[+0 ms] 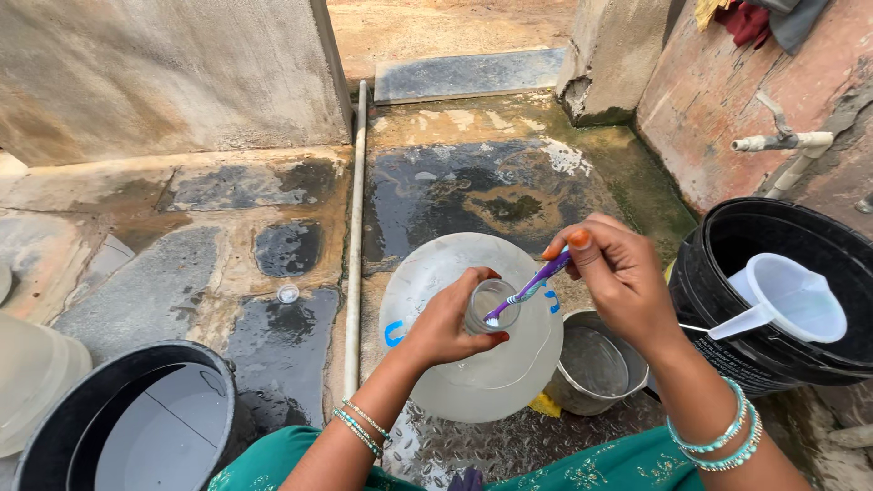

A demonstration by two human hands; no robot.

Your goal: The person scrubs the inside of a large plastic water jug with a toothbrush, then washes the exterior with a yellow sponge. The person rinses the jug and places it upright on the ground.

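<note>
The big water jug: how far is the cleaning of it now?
Done: the cap lies off on the wet floor. In hand: the left hand grips the water jug at its neck, while the right hand works a purple toothbrush inside the mouth. Left: I cannot tell whether the body has been scrubbed.

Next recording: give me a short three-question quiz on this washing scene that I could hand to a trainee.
1. True or false: the right hand holds a purple toothbrush whose head is in the neck of the large translucent water jug.
2. What does the left hand grip?
A. the jug's neck
B. the white plastic mug
C. the small steel pot
3. Fill in: the white plastic mug sits inside the black ____ on the person's right.

Key: 1 true; 2 A; 3 bucket.
</note>
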